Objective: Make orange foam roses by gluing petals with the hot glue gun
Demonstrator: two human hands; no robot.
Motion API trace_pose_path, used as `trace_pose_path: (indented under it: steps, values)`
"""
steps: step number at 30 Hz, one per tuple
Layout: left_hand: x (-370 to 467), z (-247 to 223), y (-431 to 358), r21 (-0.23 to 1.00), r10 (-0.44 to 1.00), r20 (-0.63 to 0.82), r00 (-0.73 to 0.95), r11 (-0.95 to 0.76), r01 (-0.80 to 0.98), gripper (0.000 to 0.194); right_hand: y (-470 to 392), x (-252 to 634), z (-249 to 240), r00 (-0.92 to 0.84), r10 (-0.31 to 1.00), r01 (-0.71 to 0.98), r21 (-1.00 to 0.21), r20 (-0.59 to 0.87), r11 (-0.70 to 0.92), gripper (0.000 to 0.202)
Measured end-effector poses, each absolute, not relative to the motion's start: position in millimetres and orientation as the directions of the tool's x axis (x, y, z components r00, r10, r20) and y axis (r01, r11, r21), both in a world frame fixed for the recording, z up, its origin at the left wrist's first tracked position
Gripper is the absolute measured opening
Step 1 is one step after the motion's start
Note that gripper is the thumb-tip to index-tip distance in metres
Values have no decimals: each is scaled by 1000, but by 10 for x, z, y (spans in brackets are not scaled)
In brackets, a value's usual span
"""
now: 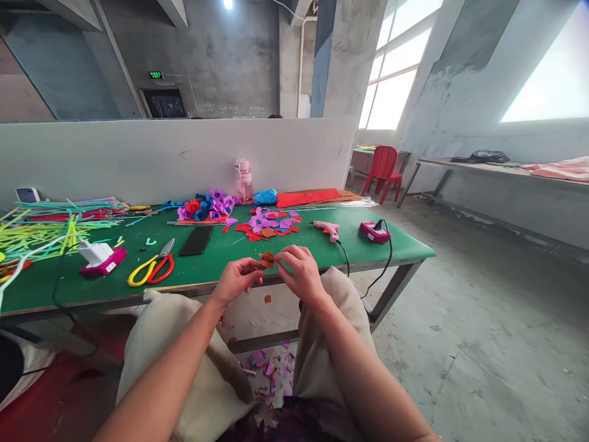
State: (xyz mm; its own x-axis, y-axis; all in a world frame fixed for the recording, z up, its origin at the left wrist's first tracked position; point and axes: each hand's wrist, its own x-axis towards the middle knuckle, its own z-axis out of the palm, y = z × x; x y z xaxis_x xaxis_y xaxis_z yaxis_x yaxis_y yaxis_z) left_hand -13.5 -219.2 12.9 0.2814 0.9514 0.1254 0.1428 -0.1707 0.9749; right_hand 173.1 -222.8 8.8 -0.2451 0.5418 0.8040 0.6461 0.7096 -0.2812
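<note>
My left hand [238, 278] pinches one side of a small piece of orange-brown crepe paper [267, 259], just over the table's front edge. The fingers of my right hand [298, 270] are closed on the paper's other side. Beyond my hands lies a loose pile of purple and red paper petals [271, 222], with a few brown ones among them. A pink glue gun [327, 229] rests to the right of that pile. On the left are scissors [154, 265] with one yellow and one red handle, and a black phone [197, 240].
Paper flowers [209, 206], a pink bottle [243, 179] and red paper sheets [310, 197] stand or lie along the back divider. Coloured stems [59, 227] cover the table's left. Corded power blocks [102, 260] [375, 231] sit at both sides. Paper scraps [271, 371] litter the floor.
</note>
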Motion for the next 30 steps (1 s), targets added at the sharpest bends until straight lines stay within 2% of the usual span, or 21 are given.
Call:
trace_pose_path:
  steps: [2,4,9,12,20,30]
  values:
    - [-143,119,-2186,975,944,132,303,-178,130,35,-2234,1745,105,-286,520,661,-227,805,715,14]
    - [-142,116,-2186,976,943,138,304,-181,120,35,-2239,1748,110,-276,523,665,-232,806,710,15]
    - [-122,125,-2198,975,960,167,226,-194,107,37,-2244,1730,92,-99,624,534,-488,775,691,9]
    - [-116,127,-2200,972,957,176,230,-206,114,37,-2248,1722,90,-72,663,474,-559,745,680,8]
    - [-112,125,-2197,963,950,175,259,-220,156,36,-2224,1710,65,-133,655,533,-504,743,680,4]
    - [-122,98,-2176,955,940,177,292,-237,182,34,-2219,1707,67,-192,609,594,-403,770,696,10]
